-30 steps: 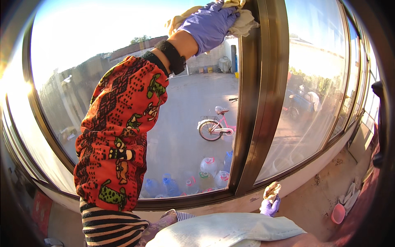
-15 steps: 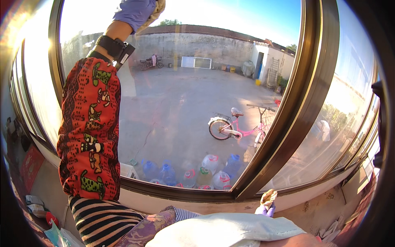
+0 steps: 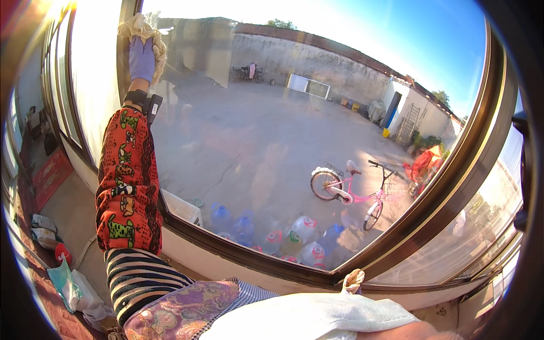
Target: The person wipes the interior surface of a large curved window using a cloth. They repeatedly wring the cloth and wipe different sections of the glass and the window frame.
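Now holds pale cloth point(image 3: 137, 26) against left post point(image 3: 122, 71) with gloved left hand point(image 3: 142, 60), curled into the bunched fabric. Has moved over from right post point(image 3: 475, 153) within a second, so now works opposite edge of pane point(image 3: 317, 141). Keeps second cloth point(image 3: 353, 278) bunched in right hand point(image 3: 358, 291) near lower frame point(image 3: 255, 262), fingers mostly hidden. Meets hard edge leftward; has wide room rightward.

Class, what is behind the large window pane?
A pink bicycle, plastic bottles and a wall; whatever the left hand, its cloth and the red sleeve cover cannot be seen.
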A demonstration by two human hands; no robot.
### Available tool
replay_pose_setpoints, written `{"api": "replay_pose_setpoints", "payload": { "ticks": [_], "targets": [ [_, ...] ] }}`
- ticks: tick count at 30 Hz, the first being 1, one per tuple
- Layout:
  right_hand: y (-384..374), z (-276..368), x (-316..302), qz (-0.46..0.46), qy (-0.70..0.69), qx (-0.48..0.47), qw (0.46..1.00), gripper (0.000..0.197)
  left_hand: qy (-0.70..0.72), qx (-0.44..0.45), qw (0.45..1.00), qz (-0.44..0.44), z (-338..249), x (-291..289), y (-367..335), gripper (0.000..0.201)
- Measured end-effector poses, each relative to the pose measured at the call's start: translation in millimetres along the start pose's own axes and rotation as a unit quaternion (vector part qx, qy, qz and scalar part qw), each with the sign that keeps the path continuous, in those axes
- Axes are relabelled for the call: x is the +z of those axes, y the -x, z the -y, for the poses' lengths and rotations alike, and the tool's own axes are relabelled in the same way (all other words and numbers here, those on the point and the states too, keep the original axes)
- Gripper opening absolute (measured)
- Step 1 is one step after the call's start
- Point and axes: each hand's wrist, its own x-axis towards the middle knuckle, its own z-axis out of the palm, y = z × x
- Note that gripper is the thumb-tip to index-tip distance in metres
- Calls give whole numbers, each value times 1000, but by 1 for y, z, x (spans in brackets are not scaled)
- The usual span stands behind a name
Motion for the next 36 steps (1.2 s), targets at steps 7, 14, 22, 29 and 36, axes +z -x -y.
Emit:
{"api": "replay_pose_setpoints", "payload": {
  "ticks": [7,14,22,29,36],
  "targets": [
    [-4,-16,0,-18,-145,22,989,44,125,259,958,-5,-211,34,6,47],
    [-3,-33,-30,-2,-166,107,980,46,201,452,864,89,-472,89,142,44],
    [8,-41,-70,-107,-55,66,990,47,335,440,804,219,-522,112,227,40],
    [15,-24,-54,-46,-28,101,993,45,124,370,915,108,-353,54,87,46],
    [32,-8,-20,-16,4,122,992,44,-151,276,948,51,-213,10,-21,39]
  ]
}}
